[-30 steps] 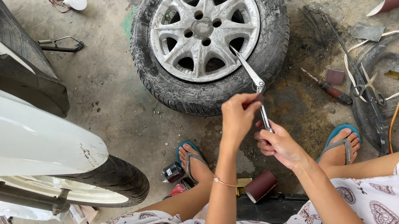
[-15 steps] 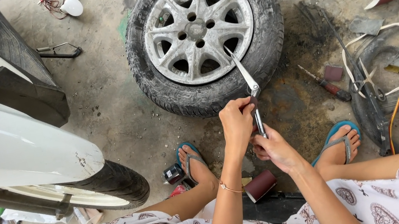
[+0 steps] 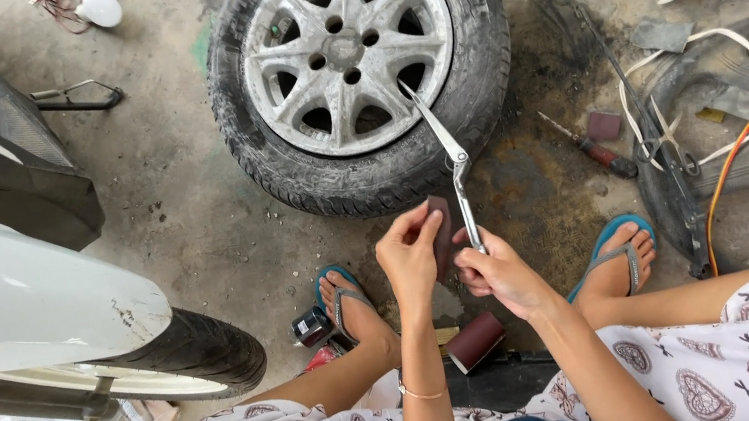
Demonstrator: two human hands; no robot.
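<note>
Scissors (image 3: 449, 159), stiff steel and light, point at the wheel (image 3: 358, 71) on the floor, right hand (image 3: 501, 270) closed round their handles, best gripped there, while left hand (image 3: 412, 253) pinches limp dark sandpaper (image 3: 440, 230)

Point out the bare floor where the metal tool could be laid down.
Bare concrete lies between the wheel and the white car body. Crowded: right of the wheel, with screwdriver, cords and scraps; also between the feet, with a sandpaper roll and small can.
</note>
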